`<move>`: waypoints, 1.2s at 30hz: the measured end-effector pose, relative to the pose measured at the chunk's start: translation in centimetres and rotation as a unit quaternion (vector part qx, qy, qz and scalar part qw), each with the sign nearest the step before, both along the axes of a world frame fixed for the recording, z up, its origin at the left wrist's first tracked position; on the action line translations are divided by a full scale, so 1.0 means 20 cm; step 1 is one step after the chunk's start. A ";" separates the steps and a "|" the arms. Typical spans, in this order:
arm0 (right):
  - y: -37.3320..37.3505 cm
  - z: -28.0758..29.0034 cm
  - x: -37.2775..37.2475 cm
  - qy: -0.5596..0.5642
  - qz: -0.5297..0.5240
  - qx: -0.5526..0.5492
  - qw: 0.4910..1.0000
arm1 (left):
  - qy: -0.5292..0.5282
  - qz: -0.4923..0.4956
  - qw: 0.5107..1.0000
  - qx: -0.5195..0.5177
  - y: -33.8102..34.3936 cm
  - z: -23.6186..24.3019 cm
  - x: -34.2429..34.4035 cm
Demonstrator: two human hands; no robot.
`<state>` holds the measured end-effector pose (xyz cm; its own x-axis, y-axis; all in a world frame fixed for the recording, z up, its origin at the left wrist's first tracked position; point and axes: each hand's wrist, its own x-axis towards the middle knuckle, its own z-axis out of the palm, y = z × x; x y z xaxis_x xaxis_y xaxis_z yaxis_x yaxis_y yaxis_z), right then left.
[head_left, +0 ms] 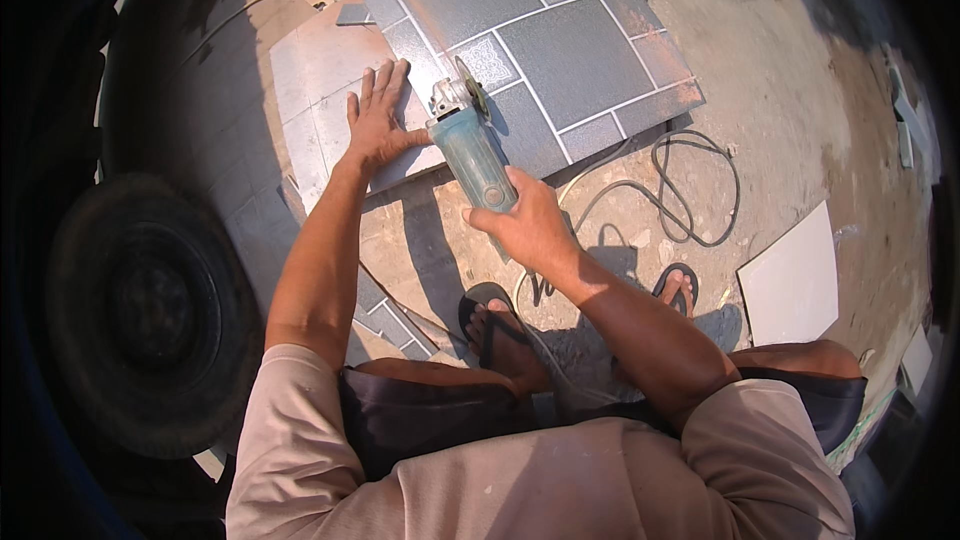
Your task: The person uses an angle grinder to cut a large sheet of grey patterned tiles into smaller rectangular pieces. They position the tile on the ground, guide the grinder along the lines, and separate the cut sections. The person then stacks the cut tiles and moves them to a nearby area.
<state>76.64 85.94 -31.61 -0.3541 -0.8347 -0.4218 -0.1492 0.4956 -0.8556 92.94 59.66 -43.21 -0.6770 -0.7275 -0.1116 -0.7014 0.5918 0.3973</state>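
Observation:
My right hand [525, 222] is wrapped round the body of a teal angle grinder [470, 160]. The grinder's silver head points away from me, and its thin cutting disc [470, 90] stands on edge over a grey patterned tile [575, 40] with white lines. Whether the disc touches the tile I cannot tell. Flat on a pale, plain tile [315, 90] to the left lies my left hand [383, 120], fingers spread, its thumb reaching toward the grinder. The pale tile adjoins the patterned one.
Dark cable [690, 190] loops over the ground on the right. A white tile piece [792, 280] lies near my right foot, and patterned offcuts [392, 322] lie by my left foot. A vehicle wheel [155, 310] stands close on the left.

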 end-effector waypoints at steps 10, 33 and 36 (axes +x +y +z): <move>0.12 -0.01 0.02 -0.001 0.012 0.005 1.000 | 0.007 0.002 1.000 0.004 -0.01 -0.02 0.00; 0.33 0.22 0.06 -0.120 -0.024 0.078 0.989 | 0.030 0.001 1.000 0.001 -0.02 -0.02 0.00; 0.36 0.23 0.06 -0.108 -0.014 0.094 0.990 | 0.025 0.002 1.000 -0.002 -0.01 -0.01 0.00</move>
